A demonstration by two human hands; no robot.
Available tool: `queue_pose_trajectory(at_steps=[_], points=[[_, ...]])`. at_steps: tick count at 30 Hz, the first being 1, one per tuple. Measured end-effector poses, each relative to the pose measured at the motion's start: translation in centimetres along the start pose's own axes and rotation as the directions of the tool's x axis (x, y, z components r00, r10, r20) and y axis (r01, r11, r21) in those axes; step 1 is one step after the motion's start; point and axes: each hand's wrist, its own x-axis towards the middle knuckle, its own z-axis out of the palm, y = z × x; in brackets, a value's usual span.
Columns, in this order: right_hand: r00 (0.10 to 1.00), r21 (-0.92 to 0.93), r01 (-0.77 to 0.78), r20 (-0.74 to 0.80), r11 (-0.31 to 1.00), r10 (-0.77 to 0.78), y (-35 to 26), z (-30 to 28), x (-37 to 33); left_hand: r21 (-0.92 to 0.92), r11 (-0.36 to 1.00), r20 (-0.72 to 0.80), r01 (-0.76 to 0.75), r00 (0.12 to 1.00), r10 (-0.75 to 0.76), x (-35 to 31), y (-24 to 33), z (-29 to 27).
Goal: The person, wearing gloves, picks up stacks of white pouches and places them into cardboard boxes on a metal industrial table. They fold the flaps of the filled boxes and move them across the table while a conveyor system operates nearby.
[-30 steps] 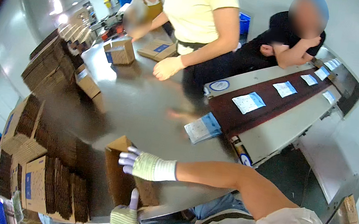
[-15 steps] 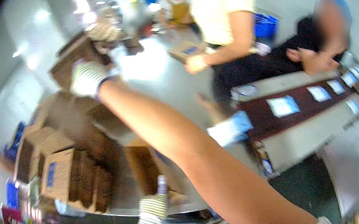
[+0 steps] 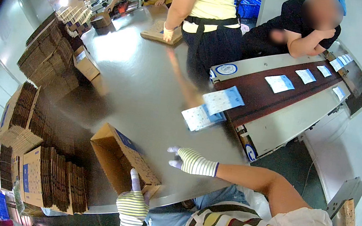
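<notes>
An open brown cardboard box (image 3: pixel 111 151) lies tilted on the metal table at the near side, its open face toward the left. My left hand (image 3: pixel 133 207), in a striped knit glove, grips the box's near end, with the thumb laid over the wall. My right hand (image 3: pixel 194 162), gloved alike with bare-looking pale fingertips, is to the right of the box above the table, fingers apart and holding nothing. Beyond it, white-and-blue packets (image 3: pixel 203 117) lie at the belt's end, one overlapping another (image 3: pixel 223 100).
Stacks of flattened cartons (image 3: pixel 54 178) line the table's left edge, with more (image 3: pixel 50 57) farther back. A dark red conveyor belt (image 3: pixel 258 104) carries several packets on the right. A co-worker in a yellow shirt (image 3: pixel 212 4) handles a carton (image 3: pixel 155 35); two other people are nearby.
My right hand has come back from the carton stacks at the far left to near the box. My left hand keeps its hold on the box. The view has shifted, and a packet has reached the belt's end.
</notes>
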Motion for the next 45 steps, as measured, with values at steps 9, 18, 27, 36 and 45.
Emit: queue_pose_trajectory(at_steps=[9,18,27,36,45], points=[[0.984,0.042,0.148,0.095,0.988,-0.151,4.1,0.7,-1.4,-0.082,0.996,0.031,0.035,0.999,-0.033,0.1,0.3,0.1],[0.937,-0.683,0.325,0.137,0.654,-0.322,0.9,-17.9,7.4,-0.033,0.999,0.015,-0.008,1.000,0.008,-0.2,0.3,-0.7],[0.768,-0.727,0.389,0.595,0.566,0.236,0.9,-20.8,13.7,-0.027,0.990,0.253,0.135,0.959,-0.124,0.3,0.0,-0.6],[0.849,-0.676,0.354,0.522,0.647,0.081,1.9,-10.9,4.5,-0.088,0.996,-0.104,-0.033,0.994,0.024,-0.7,-0.2,0.3],[0.457,-0.148,0.859,-0.209,0.490,-0.864,-13.8,-7.2,2.5,0.028,0.997,0.031,-0.070,0.997,0.069,0.1,0.2,1.2]])
